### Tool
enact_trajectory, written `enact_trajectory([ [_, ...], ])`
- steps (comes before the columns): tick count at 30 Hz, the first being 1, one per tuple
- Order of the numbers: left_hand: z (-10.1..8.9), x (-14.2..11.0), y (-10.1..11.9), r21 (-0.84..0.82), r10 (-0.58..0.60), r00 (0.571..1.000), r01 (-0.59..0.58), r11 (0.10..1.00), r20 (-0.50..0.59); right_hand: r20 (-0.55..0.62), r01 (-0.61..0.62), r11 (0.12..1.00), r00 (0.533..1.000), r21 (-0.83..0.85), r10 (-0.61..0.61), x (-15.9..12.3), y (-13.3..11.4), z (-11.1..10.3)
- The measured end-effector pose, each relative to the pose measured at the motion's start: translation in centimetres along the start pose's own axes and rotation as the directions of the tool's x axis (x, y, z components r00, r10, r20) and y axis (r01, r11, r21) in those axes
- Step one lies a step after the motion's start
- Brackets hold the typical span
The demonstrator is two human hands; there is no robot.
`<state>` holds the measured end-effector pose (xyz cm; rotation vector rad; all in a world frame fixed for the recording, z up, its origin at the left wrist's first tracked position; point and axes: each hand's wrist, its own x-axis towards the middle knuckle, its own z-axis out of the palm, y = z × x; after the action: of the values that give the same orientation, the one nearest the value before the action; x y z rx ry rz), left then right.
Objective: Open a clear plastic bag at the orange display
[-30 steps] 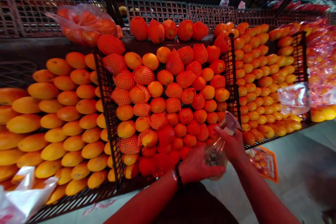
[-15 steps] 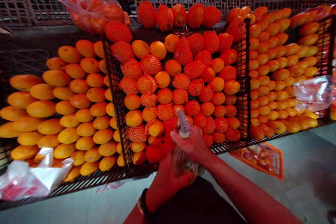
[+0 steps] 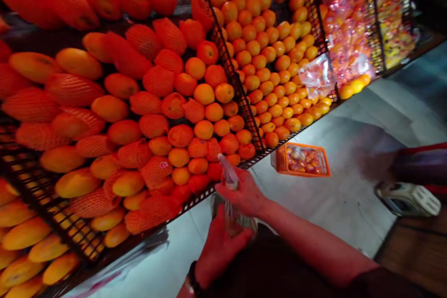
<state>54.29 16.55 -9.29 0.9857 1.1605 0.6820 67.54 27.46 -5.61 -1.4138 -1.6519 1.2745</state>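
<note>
Hands are gripping a clear plastic spray bottle (image 3: 233,214) just below the netted oranges (image 3: 157,125): left hand (image 3: 218,247) fingers clamping its ribbed, probably slippery body, right hand (image 3: 244,193) fingers wrapping the stiff trigger head; it is looking light, best held at neck and base

Your left hand (image 3: 218,247) and right hand (image 3: 244,193) cover most of the clear spray bottle (image 3: 232,216), so you cannot read its fill level. At nine o'clock the mangoes (image 3: 24,235) smear into blur and run off the edge. At three o'clock a scale (image 3: 407,198) is too blurred to read.
</note>
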Motion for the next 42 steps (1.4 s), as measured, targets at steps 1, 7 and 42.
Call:
enact_trajectory([
  [1, 2.0, 1.1, 0.2, 0.051, 0.015, 0.999, -0.017, 0.999, 0.044, -0.049, -0.014, 0.999, 0.999, 0.031, 0.016, -0.9, 0.8, -2.5],
  [7, 14.4, 5.2, 0.7, 0.095, 0.043, 0.965, -0.070, 0.993, 0.259, -0.242, -0.075, 0.989, 0.965, 0.124, 0.104, -8.0, 6.3, -15.4],
  [42, 11.9, 35.3, 24.4, 0.221, 0.442, 0.828, -0.386, 0.896, -0.345, 0.166, 0.346, 0.935, 0.929, -0.074, -0.330, 31.0, -7.6, -32.7],
])
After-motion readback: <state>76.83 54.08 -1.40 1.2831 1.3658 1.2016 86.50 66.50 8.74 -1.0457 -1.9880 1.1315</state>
